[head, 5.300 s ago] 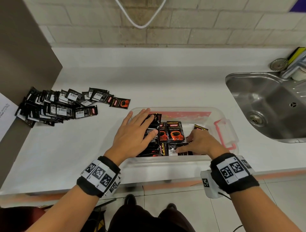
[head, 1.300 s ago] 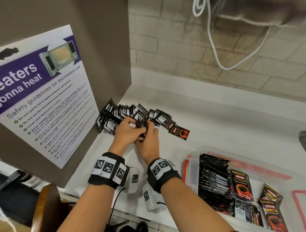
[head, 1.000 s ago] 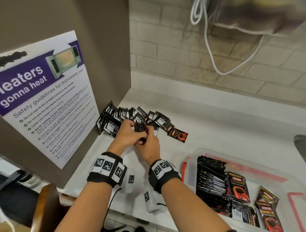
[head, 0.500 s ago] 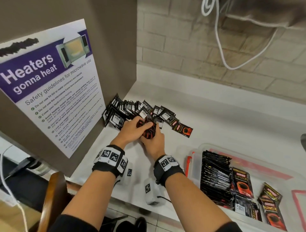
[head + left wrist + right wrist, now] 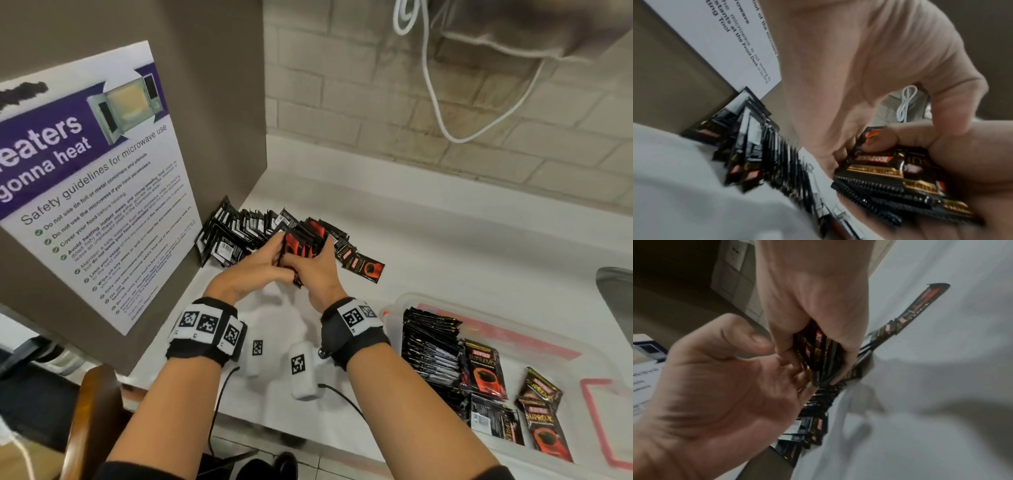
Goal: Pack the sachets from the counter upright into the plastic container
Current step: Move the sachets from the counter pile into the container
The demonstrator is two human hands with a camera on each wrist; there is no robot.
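Observation:
A loose pile of black coffee sachets (image 5: 239, 233) lies on the white counter against the brown panel. Over its right end both hands hold one bundle of sachets (image 5: 301, 248) on edge, its red faces showing. My left hand (image 5: 255, 272) curls round the bundle's left side; my right hand (image 5: 320, 274) grips it from the right. In the right wrist view my right hand's fingers (image 5: 813, 331) clamp the bundle (image 5: 818, 356). In the left wrist view the bundle (image 5: 885, 177) sits between both hands. The clear plastic container (image 5: 507, 320) at the lower right holds an upright row of sachets (image 5: 431, 346).
One sachet (image 5: 366, 267) lies flat just right of the hands. A few sachets (image 5: 483, 373) lie flat in the container's right part. A brown panel with a microwave poster (image 5: 92, 192) walls off the left. A white cable (image 5: 445, 102) hangs on the brick wall. A sink edge (image 5: 616, 284) is at far right.
Since 5.3 s ago both hands left the container for the pile. Over the last second they gathered sachets into a bundle and raised it slightly off the pile.

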